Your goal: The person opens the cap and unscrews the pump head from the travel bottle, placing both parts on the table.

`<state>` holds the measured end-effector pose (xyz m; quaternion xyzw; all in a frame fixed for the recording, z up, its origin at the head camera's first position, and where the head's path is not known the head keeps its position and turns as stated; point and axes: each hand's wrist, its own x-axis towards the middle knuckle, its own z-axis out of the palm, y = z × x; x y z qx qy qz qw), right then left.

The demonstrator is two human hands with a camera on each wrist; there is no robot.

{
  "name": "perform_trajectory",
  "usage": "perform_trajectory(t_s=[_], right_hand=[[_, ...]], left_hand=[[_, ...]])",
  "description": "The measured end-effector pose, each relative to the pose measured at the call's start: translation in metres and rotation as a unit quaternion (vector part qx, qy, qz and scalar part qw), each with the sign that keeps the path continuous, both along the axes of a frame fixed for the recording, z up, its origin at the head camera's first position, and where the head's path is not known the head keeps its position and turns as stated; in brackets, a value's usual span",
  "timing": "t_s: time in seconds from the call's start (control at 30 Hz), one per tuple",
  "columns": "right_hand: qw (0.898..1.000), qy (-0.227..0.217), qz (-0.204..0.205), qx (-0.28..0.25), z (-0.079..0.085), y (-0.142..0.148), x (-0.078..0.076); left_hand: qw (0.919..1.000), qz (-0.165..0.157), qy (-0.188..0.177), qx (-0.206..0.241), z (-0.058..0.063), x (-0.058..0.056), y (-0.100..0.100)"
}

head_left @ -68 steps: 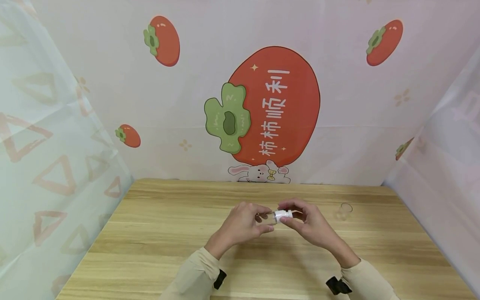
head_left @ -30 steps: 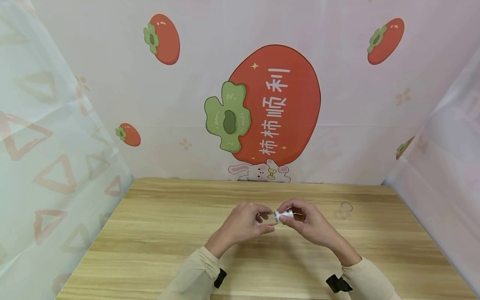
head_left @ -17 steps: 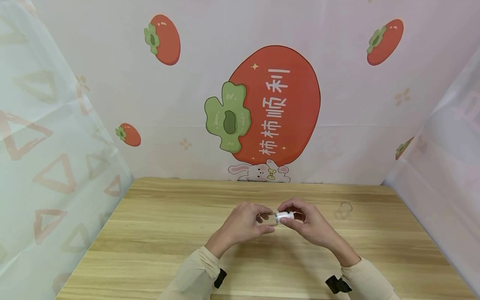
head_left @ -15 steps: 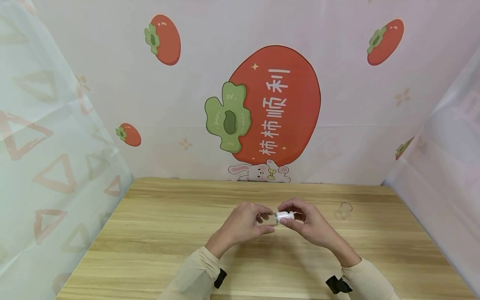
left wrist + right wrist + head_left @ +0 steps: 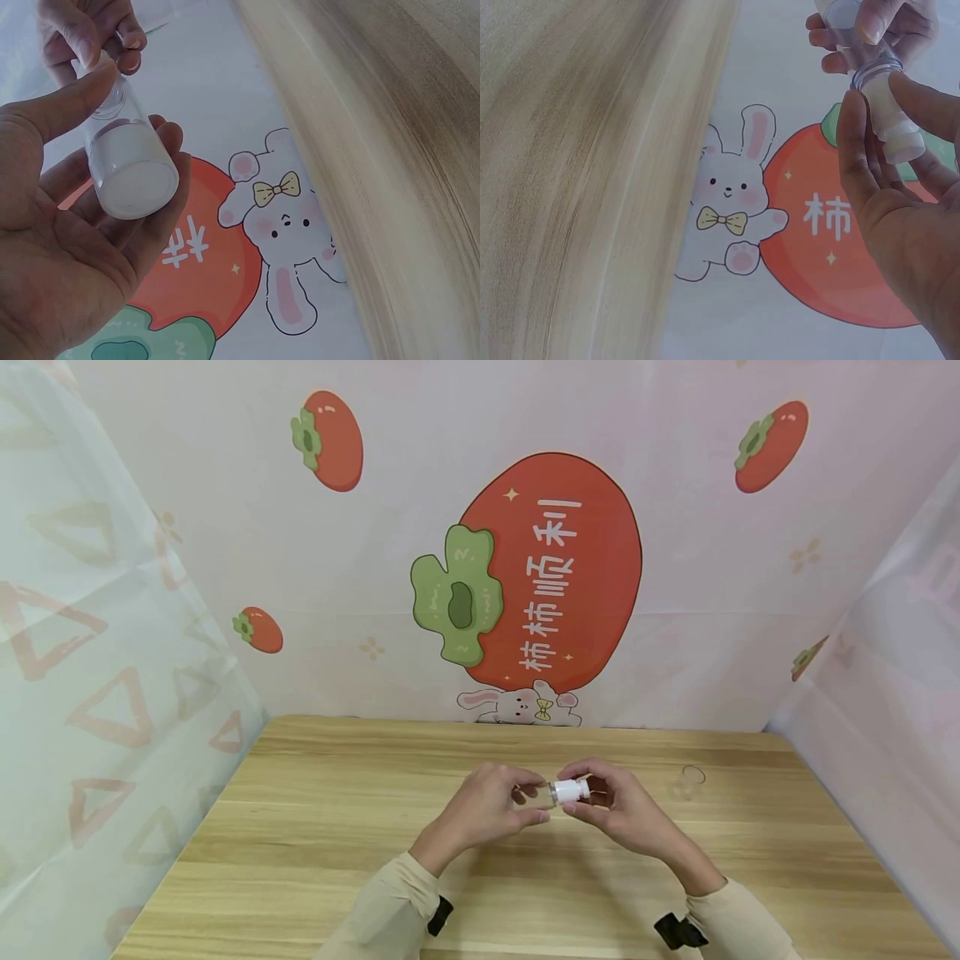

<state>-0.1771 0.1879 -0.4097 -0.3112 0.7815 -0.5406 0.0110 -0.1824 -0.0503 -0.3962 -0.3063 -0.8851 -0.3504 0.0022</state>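
Note:
My left hand (image 5: 483, 810) grips a small clear bottle (image 5: 131, 169), tilted over on its side above the table, with its base toward my left palm. Whitish contents show through the wall near the base. A white stepped cap (image 5: 889, 112) sits at the bottle's neck, its narrower end pointing toward my right palm. Thumb and fingers of my right hand (image 5: 626, 810) stand on either side of this cap, fingertips right at its edge by the neck. Part of the bottle is hidden behind the left fingers.
On the wooden table (image 5: 337, 827), right of my right hand, lies a small transparent piece (image 5: 686, 785) with a thin dark curved line at its top. A printed cloth backdrop (image 5: 390, 527) rises behind the table, with cloth walls at both sides.
The right fingers have shifted around the white cap, and more of it shows between them now. The cap looks turned: its dark slot is out of sight. The left hand stays put.

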Motion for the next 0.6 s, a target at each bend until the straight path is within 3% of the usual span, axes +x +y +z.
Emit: perform_trajectory(t_s=[0.6], right_hand=[[1.0, -0.001, -0.001, -0.006, 0.0027, -0.0005, 0.002]], left_hand=[[0.9999, -0.008, -0.008, 0.001, -0.0023, -0.0001, 0.0006]])
